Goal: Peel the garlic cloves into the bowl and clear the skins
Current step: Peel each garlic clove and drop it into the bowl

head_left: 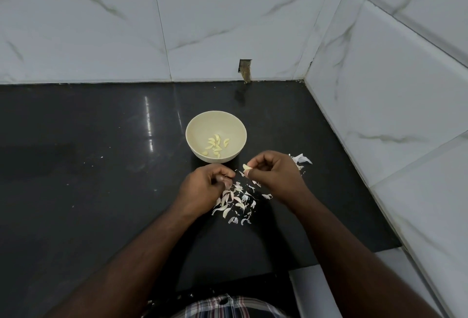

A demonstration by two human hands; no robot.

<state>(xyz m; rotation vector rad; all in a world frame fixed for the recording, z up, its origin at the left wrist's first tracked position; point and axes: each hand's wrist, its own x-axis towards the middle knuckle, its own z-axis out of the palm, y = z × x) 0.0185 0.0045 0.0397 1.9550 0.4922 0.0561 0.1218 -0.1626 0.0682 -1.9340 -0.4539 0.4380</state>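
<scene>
Black counter (101, 165), marble-tiled walls (228, 26), cream bowl (200, 125)

Glossy black countertop (101, 165), with pale streaks of reflected light; cream bowl (200, 125), plain and unpatterned inside and out; pale yellow peeled cloves (216, 146) in the bowl's bottom; white and faintly pinkish papery skins (235, 200) scattered over the black; more white skins (301, 159), tinged bluish, beyond the right hand; creamy yellow clove (246, 167) showing at that hand's fingertips; white wall tiles (101, 26) veined with grey-green marbling, thin dark grout lines between; brownish notch (245, 69) in the tile at the counter's back edge; plaid cloth (222, 307) at the bottom edge, white crossed with dark blue and dull red stripes.
</scene>
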